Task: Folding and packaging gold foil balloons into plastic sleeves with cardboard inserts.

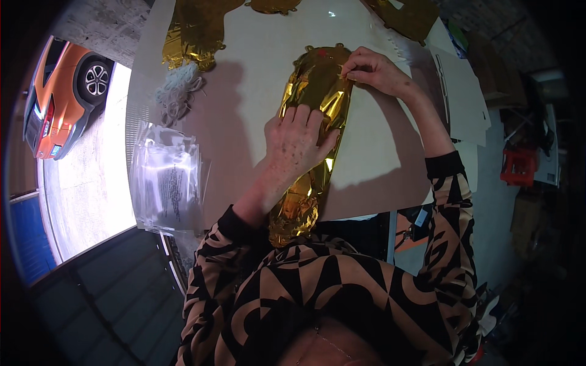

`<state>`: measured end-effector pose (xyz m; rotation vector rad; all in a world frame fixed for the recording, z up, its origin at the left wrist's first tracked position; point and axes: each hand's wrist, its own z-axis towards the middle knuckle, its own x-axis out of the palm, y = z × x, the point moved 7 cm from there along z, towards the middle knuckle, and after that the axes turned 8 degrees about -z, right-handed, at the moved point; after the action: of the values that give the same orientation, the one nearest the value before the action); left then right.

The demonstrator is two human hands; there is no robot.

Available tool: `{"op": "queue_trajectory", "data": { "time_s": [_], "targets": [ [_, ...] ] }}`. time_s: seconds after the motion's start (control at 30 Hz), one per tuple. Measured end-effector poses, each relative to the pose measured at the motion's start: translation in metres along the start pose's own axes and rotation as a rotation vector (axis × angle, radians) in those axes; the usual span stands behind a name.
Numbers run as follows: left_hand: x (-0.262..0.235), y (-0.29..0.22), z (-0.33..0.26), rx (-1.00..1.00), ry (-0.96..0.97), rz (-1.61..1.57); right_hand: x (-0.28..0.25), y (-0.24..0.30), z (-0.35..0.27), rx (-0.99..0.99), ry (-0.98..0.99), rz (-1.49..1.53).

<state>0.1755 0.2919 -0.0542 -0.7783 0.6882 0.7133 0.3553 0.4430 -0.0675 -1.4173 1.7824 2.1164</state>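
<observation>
Patterned black-and-tan sleeves framed your work: your left hand lay flat on the crinkled gold foil balloon on the pale table, your right hand pinching its top edge. Flattening seemed underway; folding it probably needed firm pressing.

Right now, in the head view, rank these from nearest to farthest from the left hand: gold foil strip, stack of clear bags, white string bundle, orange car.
1. gold foil strip: under the left hand, touching.
2. white string bundle and stack of clear bags: both to its left, too close to call.
3. orange car: far left, off the table.
</observation>
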Motion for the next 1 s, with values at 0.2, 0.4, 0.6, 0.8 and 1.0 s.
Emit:
{"op": "queue_trajectory", "data": {
  "time_s": [0.2, 0.4, 0.6, 0.8, 1.0],
  "targets": [
    [0.006, -0.002, 0.002, 0.019, 0.041, -0.004, 0.0, 0.002, 0.008, -0.06, 0.002, -0.291],
    [0.011, -0.004, 0.004, 0.03, 0.052, -0.045, 0.008, 0.003, 0.014, -0.128, -0.129, -0.615],
    [0.001, -0.008, 0.013, 0.019, 0.107, -0.093, 0.015, 0.008, 0.007, -0.128, -0.259, -0.67],
    [0.007, -0.012, 0.016, 0.205, 0.325, -0.095, 0.015, 0.007, 0.01, -0.131, -0.232, -0.685],
    [0.017, 0.006, -0.011, 0.173, 0.423, -0.052, 0.019, 0.024, 0.016, -0.148, -0.238, -0.69]
  ]
}}
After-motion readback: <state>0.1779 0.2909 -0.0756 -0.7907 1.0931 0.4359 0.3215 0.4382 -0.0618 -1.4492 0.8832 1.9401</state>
